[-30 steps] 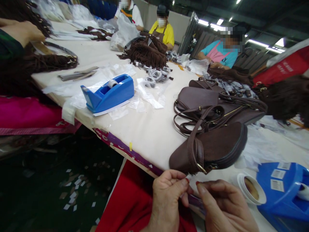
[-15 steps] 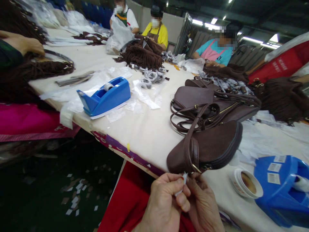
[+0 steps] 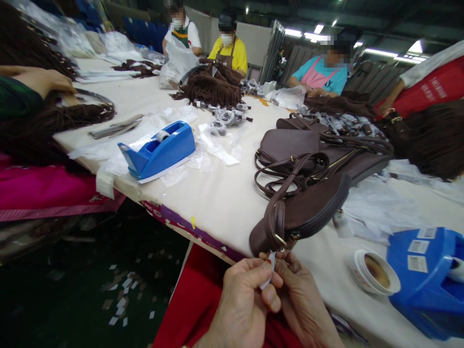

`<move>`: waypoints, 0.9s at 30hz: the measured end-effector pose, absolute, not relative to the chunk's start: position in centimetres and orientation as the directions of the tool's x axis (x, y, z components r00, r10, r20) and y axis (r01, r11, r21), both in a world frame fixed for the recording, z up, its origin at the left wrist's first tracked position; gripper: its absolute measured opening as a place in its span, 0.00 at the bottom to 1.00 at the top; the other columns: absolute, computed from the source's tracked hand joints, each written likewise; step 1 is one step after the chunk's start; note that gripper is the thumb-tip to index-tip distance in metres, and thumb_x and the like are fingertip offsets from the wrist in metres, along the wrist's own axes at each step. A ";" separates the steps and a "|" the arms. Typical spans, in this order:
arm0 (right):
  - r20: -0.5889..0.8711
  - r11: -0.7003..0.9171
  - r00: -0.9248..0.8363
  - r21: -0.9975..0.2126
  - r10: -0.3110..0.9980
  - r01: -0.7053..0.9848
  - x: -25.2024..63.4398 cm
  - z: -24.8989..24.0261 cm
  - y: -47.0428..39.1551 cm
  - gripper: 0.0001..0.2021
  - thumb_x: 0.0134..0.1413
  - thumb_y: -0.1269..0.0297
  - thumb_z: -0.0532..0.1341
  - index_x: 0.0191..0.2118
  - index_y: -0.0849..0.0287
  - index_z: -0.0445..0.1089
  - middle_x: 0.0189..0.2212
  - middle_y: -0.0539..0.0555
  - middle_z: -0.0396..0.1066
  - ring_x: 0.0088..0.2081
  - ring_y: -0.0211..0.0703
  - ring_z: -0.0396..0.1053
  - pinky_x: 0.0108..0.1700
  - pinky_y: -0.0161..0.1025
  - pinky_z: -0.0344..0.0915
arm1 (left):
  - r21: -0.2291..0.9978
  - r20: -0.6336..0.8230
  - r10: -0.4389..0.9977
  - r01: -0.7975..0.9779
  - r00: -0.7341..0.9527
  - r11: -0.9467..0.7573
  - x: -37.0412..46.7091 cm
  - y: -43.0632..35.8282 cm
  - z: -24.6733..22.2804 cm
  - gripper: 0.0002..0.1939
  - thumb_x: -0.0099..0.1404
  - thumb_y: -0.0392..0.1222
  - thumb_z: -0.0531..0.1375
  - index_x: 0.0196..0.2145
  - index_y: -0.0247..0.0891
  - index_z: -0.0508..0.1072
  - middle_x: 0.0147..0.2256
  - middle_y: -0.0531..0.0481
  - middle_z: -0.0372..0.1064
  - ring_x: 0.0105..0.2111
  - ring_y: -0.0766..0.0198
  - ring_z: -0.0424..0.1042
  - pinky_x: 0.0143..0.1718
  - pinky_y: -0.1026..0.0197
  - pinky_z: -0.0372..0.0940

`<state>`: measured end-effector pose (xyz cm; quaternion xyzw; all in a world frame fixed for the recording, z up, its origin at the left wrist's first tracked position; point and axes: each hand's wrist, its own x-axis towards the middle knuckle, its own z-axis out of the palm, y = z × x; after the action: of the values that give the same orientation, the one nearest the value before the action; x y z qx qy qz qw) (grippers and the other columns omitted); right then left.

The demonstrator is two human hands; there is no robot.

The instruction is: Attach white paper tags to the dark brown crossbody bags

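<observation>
At the table's front edge, a dark brown handbag [image 3: 308, 210] lies with its gold ring and strap end toward me. My left hand [image 3: 244, 292] pinches a small white strip [image 3: 268, 271] between thumb and fingers, just below that ring. Close against it, my right hand [image 3: 300, 295] has its fingers closed at the bag's hardware end; what they grip is hidden. Behind this bag lie more brown handbags [image 3: 290, 145] with thin looped straps.
A blue tape dispenser [image 3: 163, 154] stands left on the white table [image 3: 213, 208]; another blue dispenser [image 3: 409, 285] is at right beside a paper cup [image 3: 373, 273]. Brown fringed bags [image 3: 213, 84] and plastic wrapping [image 3: 380, 208] lie around. Several co-workers sit or stand around the table.
The front handbag's right end has shifted left and its body looks more tilted. Both my hands stay together and have moved slightly left. The view has shifted a little.
</observation>
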<state>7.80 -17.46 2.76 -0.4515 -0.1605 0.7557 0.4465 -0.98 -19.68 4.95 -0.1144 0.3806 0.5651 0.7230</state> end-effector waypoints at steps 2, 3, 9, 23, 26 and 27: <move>-0.533 -0.541 -0.185 -0.653 0.826 -0.531 7.7 2.7 -17.5 0.16 0.33 0.68 0.72 0.28 0.59 0.64 0.21 0.46 0.72 0.21 0.32 0.67 0.22 0.29 0.62 | 0.291 -0.678 0.734 -0.897 0.053 0.334 -0.9 -19.8 5.0 0.08 0.42 0.31 0.62 0.22 0.31 0.65 0.14 0.51 0.65 0.11 0.76 0.54 0.14 0.69 0.47; -0.533 -0.535 -0.176 -0.654 0.828 -0.535 7.7 2.6 -17.6 0.16 0.32 0.68 0.72 0.28 0.59 0.64 0.21 0.46 0.71 0.21 0.32 0.66 0.22 0.28 0.61 | 0.304 -0.677 0.735 -0.892 0.045 0.335 -0.8 -19.9 5.1 0.09 0.42 0.31 0.62 0.22 0.32 0.65 0.14 0.51 0.65 0.11 0.76 0.54 0.14 0.69 0.47; -0.510 -0.513 -0.170 -0.669 0.843 -0.538 7.9 2.0 -17.6 0.15 0.34 0.69 0.71 0.28 0.60 0.65 0.20 0.45 0.70 0.18 0.29 0.64 0.19 0.26 0.60 | 0.412 -0.636 0.770 -0.867 -0.054 0.280 -0.4 -20.2 4.8 0.10 0.44 0.35 0.63 0.25 0.33 0.64 0.15 0.50 0.67 0.11 0.75 0.54 0.15 0.68 0.48; -0.437 -0.490 -0.237 -0.673 0.868 -0.554 8.6 2.2 -17.6 0.07 0.40 0.69 0.68 0.27 0.59 0.69 0.20 0.45 0.66 0.21 0.31 0.61 0.23 0.28 0.60 | 0.875 -0.342 0.862 -0.462 -0.373 0.147 0.3 -21.0 2.9 0.05 0.55 0.38 0.60 0.29 0.36 0.75 0.19 0.51 0.68 0.14 0.72 0.58 0.16 0.67 0.53; -0.441 -0.484 -0.215 -0.695 0.871 -0.532 8.8 2.5 -17.7 0.07 0.40 0.67 0.68 0.27 0.58 0.69 0.21 0.45 0.66 0.22 0.32 0.61 0.24 0.30 0.61 | 0.983 -0.074 0.881 -0.185 -0.468 -0.016 0.1 -21.4 2.6 0.08 0.56 0.34 0.59 0.32 0.39 0.78 0.22 0.48 0.72 0.19 0.66 0.65 0.22 0.65 0.60; -0.443 -0.475 -0.195 -0.708 0.875 -0.523 9.0 2.6 -17.7 0.07 0.40 0.66 0.68 0.27 0.58 0.70 0.22 0.46 0.66 0.23 0.33 0.62 0.26 0.30 0.61 | 0.992 0.024 0.886 -0.101 -0.462 -0.079 -0.1 -21.5 2.4 0.10 0.56 0.32 0.58 0.33 0.40 0.78 0.24 0.47 0.73 0.22 0.64 0.68 0.25 0.64 0.62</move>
<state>8.97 -17.74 2.59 -0.4270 -0.2059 0.7450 0.4693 -0.10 -21.51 2.38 0.3502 0.5605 0.6457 0.3824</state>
